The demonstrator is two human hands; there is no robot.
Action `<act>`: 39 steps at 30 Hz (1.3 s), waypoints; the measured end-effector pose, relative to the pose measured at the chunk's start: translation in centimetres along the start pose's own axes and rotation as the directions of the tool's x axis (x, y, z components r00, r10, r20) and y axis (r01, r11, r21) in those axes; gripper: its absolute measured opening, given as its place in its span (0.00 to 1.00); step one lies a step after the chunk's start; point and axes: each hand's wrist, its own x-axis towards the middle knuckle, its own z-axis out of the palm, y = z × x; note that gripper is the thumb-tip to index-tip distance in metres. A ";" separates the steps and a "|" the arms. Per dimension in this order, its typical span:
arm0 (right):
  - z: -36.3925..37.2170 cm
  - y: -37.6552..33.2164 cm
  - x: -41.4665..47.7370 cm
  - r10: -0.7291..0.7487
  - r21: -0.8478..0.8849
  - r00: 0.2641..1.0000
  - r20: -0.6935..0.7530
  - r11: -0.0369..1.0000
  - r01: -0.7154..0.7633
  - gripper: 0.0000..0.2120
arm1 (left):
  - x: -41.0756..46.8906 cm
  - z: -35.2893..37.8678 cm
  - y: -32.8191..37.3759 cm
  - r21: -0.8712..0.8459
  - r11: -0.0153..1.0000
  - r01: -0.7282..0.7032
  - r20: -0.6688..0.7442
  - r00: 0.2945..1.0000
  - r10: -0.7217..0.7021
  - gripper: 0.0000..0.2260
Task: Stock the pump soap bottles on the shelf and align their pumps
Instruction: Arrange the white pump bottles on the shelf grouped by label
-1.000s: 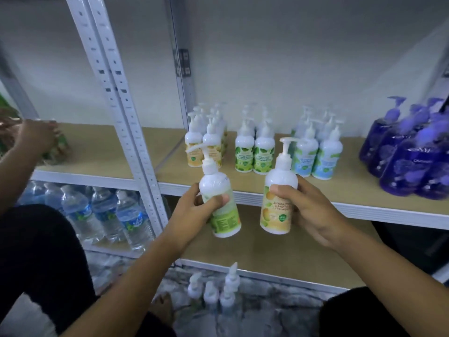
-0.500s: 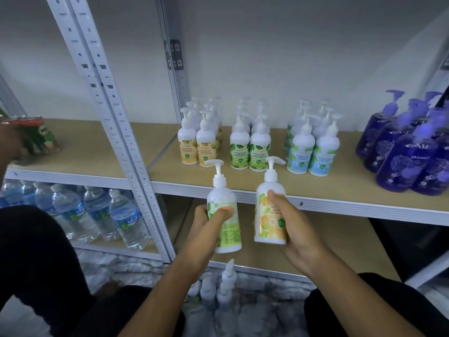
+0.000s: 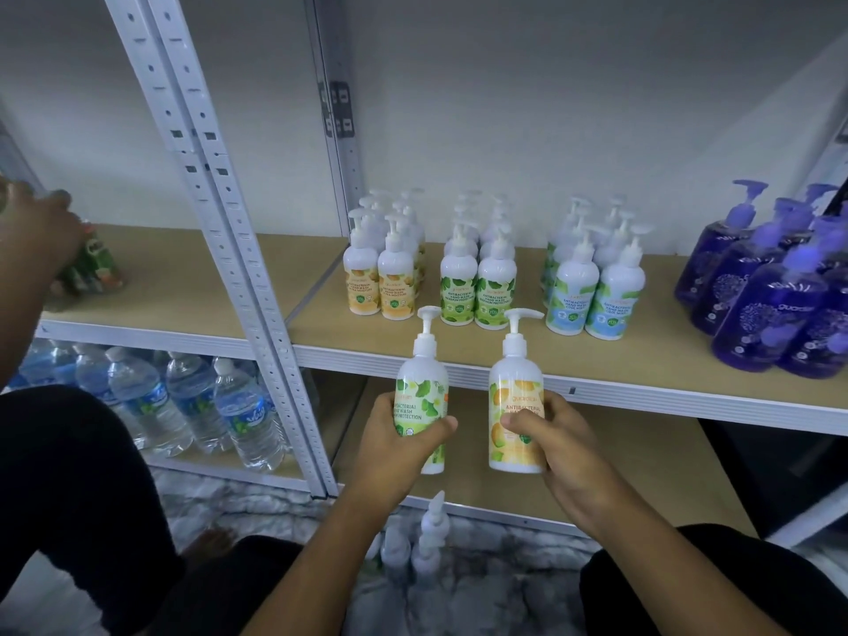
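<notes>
My left hand (image 3: 394, 445) grips a white pump bottle with a green leaf label (image 3: 422, 397), held upright below the shelf edge. Beside it, my right hand (image 3: 557, 436) grips a white pump bottle with an orange label (image 3: 516, 392), its pump pointing right. Both bottles hang in front of the wooden shelf (image 3: 504, 348). On that shelf stand rows of orange-label bottles (image 3: 378, 280), green-label bottles (image 3: 477, 286) and blue-label bottles (image 3: 592, 291). Several more white pump bottles (image 3: 426, 539) stand on the floor below my hands.
Purple pump bottles (image 3: 771, 286) crowd the shelf's right end. A white slotted upright (image 3: 220, 213) divides the shelving. Water bottles (image 3: 183, 401) fill the lower left shelf. Another person's hand (image 3: 41, 231) touches green cans (image 3: 92, 268) on the left shelf.
Both bottles went from tilted to upright and now sit lower, under the shelf edge. The green bottle's pump has turned. The other person's hand moved on the left shelf.
</notes>
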 end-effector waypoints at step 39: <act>15.4 -3.9 10.7 -0.316 -0.248 0.934 0.170 0.903 0.350 0.29 | 7.5 -13.9 2.5 0.160 0.984 -0.077 -0.145 0.984 0.100 0.21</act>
